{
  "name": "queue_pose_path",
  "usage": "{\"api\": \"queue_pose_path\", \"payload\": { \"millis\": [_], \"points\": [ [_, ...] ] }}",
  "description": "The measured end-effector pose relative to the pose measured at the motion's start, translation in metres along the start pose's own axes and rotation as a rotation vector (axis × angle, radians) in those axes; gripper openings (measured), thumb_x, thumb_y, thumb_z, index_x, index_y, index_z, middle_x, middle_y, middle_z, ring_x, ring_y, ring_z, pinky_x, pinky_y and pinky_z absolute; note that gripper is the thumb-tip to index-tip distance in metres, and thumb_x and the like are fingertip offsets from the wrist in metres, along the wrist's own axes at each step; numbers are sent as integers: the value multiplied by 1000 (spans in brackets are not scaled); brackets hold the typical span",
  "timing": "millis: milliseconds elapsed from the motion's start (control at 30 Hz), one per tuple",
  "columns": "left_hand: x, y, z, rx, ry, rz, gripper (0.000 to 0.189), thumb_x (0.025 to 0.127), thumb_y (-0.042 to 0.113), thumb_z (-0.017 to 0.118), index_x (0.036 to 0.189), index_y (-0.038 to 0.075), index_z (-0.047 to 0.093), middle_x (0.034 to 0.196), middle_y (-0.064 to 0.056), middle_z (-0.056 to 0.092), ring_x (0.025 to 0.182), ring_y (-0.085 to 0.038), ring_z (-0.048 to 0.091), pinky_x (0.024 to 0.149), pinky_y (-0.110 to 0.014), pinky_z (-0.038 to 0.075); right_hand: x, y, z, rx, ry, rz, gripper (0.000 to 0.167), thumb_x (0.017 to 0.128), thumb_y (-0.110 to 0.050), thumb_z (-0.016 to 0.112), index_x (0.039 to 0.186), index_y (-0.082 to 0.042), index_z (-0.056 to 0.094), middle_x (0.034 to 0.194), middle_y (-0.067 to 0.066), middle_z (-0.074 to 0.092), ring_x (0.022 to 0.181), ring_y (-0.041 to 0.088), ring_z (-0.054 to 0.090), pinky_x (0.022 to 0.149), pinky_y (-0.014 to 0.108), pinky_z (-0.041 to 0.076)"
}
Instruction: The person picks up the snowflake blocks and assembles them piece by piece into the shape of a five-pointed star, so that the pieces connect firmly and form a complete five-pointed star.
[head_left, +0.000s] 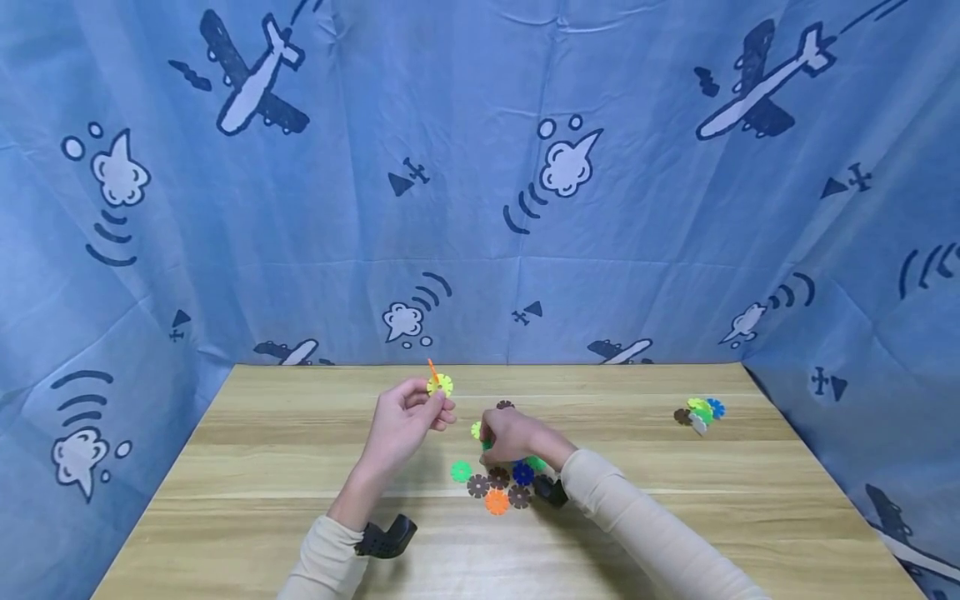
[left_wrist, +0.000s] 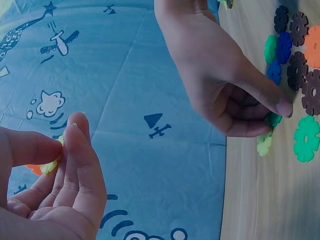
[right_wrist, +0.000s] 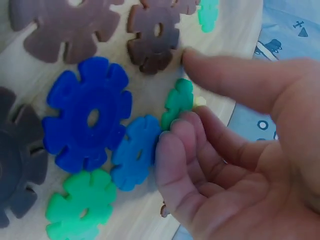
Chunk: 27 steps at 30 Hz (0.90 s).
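Observation:
Out in front, my left hand (head_left: pixel 401 423) pinches a yellow notched plastic disc (head_left: pixel 446 383) between thumb and fingers. An orange disc (head_left: pixel 432 368) is joined to it, standing edge-on. My right hand (head_left: pixel 513 436) is down at the loose discs on the table. Its fingertips touch a green disc (right_wrist: pixel 178 100), while the thumb is apart from them in the right wrist view. Beside those fingers lies a light blue disc (right_wrist: pixel 137 152), next to a dark blue one (right_wrist: pixel 70 117). A yellow-green disc (left_wrist: pixel 264 144) shows just past the right fingertips in the left wrist view.
Brown discs (head_left: pixel 477 486), an orange disc (head_left: pixel 497 502) and another green disc (head_left: pixel 461 472) lie nearer the table's front. A small cluster of mixed discs (head_left: pixel 701 411) sits far right on the wooden table (head_left: pixel 247 483). Blue printed cloth (head_left: pixel 480 233) hangs behind.

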<state>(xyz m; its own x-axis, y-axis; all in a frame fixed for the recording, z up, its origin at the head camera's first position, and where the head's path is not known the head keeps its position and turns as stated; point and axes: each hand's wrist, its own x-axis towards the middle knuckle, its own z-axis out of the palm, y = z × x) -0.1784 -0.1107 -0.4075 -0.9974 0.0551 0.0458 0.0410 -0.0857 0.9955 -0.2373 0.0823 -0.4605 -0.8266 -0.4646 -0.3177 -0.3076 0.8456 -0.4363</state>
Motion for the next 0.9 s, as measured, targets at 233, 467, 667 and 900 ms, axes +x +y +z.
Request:
{"api": "queue_pose_path", "payload": {
  "millis": [233,467,667,900],
  "points": [
    [0,-2,-1,-2,-10,2,9,98,-3,59,104,-9,61,84,-8,73,73,-10,71,69,-23,61,2,0,1,39,45,58,32,81,-15,85,100,-4,62,87,2,62,80,16,58,79,36,56],
    [-1,-2,0,3,-13,2,10,99,-2,59,105,-10,60,85,-10,73,73,-11,71,70,-23,61,3,0,2,40,101,114,34,78,-20,89,96,-4,65,85,2,63,75,16,57,73,35,55],
    [0,-3,1,7,-12,-6,10,99,-2,59,105,-10,61,84,-8,72,74,-12,71,70,-23,61,2,3,2,27,121,135,32,77,-24,90,89,-8,65,85,1,64,76,16,58,73,35,56],
    [-1,-4,3,12,-12,-15,11,99,-2,59,106,-11,60,85,-8,72,74,-13,71,69,-23,61,-1,9,1,36,144,57,34,77,-23,90,87,-9,60,81,0,59,73,16,53,68,31,49]
  ]
}}
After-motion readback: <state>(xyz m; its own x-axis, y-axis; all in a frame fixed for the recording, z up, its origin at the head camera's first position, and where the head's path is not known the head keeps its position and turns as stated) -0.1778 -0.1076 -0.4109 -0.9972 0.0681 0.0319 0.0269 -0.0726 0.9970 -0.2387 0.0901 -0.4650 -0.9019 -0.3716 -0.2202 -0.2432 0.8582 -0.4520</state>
